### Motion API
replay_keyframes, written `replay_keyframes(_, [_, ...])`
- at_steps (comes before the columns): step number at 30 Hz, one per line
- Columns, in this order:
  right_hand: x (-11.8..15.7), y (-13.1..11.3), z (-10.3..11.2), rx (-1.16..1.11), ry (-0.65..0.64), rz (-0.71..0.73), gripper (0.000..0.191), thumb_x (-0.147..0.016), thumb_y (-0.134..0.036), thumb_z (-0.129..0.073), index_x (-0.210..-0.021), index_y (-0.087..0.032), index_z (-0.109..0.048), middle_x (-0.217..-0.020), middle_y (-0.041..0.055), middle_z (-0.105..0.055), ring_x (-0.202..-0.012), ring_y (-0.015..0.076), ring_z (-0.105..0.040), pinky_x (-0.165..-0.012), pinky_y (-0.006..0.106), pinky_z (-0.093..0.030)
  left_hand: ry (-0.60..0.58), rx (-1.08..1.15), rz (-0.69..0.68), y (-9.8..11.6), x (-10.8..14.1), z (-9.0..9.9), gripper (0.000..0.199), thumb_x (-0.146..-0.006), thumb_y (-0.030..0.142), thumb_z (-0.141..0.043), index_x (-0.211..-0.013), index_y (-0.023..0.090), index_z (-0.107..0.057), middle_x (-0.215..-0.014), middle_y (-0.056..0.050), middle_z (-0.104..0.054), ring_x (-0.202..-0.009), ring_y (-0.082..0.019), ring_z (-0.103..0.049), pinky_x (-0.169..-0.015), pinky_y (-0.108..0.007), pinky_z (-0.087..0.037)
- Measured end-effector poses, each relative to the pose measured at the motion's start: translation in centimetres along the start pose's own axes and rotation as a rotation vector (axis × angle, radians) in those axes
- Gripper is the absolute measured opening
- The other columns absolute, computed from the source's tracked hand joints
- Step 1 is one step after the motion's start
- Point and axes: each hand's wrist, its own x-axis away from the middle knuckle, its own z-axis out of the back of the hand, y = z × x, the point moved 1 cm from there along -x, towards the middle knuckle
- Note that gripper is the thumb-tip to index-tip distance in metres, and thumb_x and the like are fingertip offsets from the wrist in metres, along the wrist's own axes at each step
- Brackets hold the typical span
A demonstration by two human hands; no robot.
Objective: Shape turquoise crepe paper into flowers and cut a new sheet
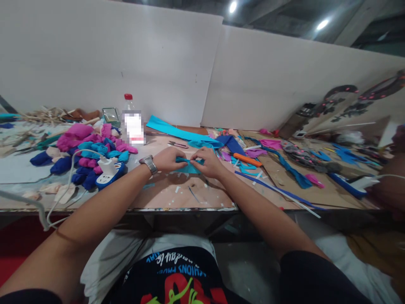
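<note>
Cloth strip (191, 168), turquoise — held low over the bench (209, 196), at the middle of the view, between both hands. Left hand (168, 159): grip pinches the strip's left part. Right hand (207, 163): grip pinches it too, just beside the left fingertips. Clockwise from the strip: orange tool (247, 160) at 3 o'clock; bunched pink and blue cloth pieces (98, 147) at 9 — socket block (109, 172) beside them; red-capped bottle (133, 126) at 10; snips (181, 145) at 11.
</note>
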Motion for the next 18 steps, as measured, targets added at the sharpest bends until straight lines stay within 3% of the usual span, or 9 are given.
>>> replay_keyframes(7, [0.05, -0.21, -0.13, 0.02, -0.02, -0.012, 0.011, -0.091, -0.029, -0.064, -0.091, -0.022, -0.073, -0.095, 0.0059, -0.076, -0.102, 0.028, -0.06, -0.095, 0.047, -0.034, -0.06, 0.007, 0.034, 0.04, -0.1, 0.29, 0.028, -0.086, 0.037, -0.059, -0.081, 0.015, -0.075, -0.066, -0.002, -0.067, -0.06, -0.014, -0.051, -0.06, -0.028, -0.029])
replay_keyframes(13, [0.05, -0.21, -0.13, 0.034, -0.006, 0.003, 0.01, -0.09, -0.028, -0.064, -0.09, -0.021, -0.072, -0.092, 0.006, -0.075, -0.1, 0.0273, -0.061, -0.092, 0.045, -0.034, -0.1, 0.099, 0.018, 0.02, 0.03, 0.5, 0.037, -0.09, 0.047, -0.056, -0.086, 0.015, -0.074, -0.071, -0.002, -0.067, -0.064, -0.014, -0.053, -0.062, -0.028, -0.033])
replay_keyframes(18, [-0.05, -0.3, 0.1, 0.049, -0.016, 0.026, 0.011, -0.091, -0.028, -0.06, -0.089, -0.022, -0.069, -0.092, 0.0052, -0.075, -0.099, 0.0261, -0.06, -0.092, 0.044, -0.033, -0.088, 0.081, 0.017, -0.6, -0.29, 0.39, 0.033, -0.092, 0.038, -0.051, -0.09, 0.015, -0.075, -0.072, -0.002, -0.067, -0.065, -0.014, -0.052, -0.062, -0.027, -0.033])
